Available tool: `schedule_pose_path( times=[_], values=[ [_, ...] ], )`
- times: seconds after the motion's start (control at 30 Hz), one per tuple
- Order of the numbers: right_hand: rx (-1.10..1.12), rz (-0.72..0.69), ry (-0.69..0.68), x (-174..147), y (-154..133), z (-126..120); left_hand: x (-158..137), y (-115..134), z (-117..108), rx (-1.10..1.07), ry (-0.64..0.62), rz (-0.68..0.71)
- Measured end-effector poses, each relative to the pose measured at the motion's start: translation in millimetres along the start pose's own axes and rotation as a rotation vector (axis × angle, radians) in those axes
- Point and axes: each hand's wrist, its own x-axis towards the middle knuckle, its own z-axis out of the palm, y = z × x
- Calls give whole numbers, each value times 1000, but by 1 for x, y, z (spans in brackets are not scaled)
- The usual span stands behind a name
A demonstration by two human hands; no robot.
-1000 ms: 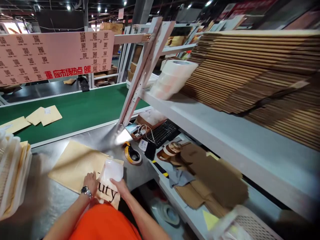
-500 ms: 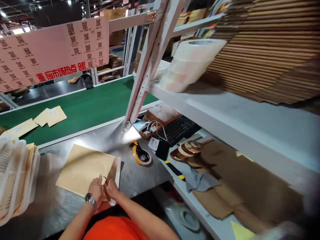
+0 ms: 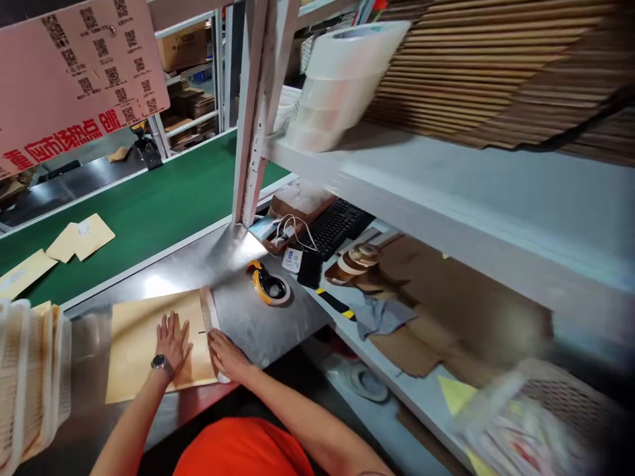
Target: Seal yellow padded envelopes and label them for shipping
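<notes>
Tan envelope (image 3: 133,344) on metal table (image 3: 248,330); left hand (image 3: 172,345) spread flat atop, right hand (image 3: 228,356) at flap (image 3: 209,309), cannot tell whether gripping

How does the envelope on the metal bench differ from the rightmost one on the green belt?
The bench envelope lies under the left hand; the belt envelope has no hand on it. The bench envelope shows a short dark mark; the belt envelope, a white label. Both are tan.
</notes>
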Motion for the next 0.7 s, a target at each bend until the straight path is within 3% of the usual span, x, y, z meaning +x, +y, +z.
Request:
schedule_pose_path(
  times=[0.07,0.17,0.27,0.43,0.57,0.7],
  values=[
    [-19,14,-56,-44,9,2,6,1,20,3,-103,51],
    [-22,71,-110,-86,14,11,12,13,45,51,-190,10],
    [13,185,-26,-93,13,18,15,21,53,99,-195,-20],
    [75,271,104,-80,1,10,19,26,42,121,-205,-4],
    [289,451,355,-72,-6,-22,24,37,26,177,-207,-69],
    [507,563,787,-84,6,-95,24,42,11,240,-247,-87]
  ],
)
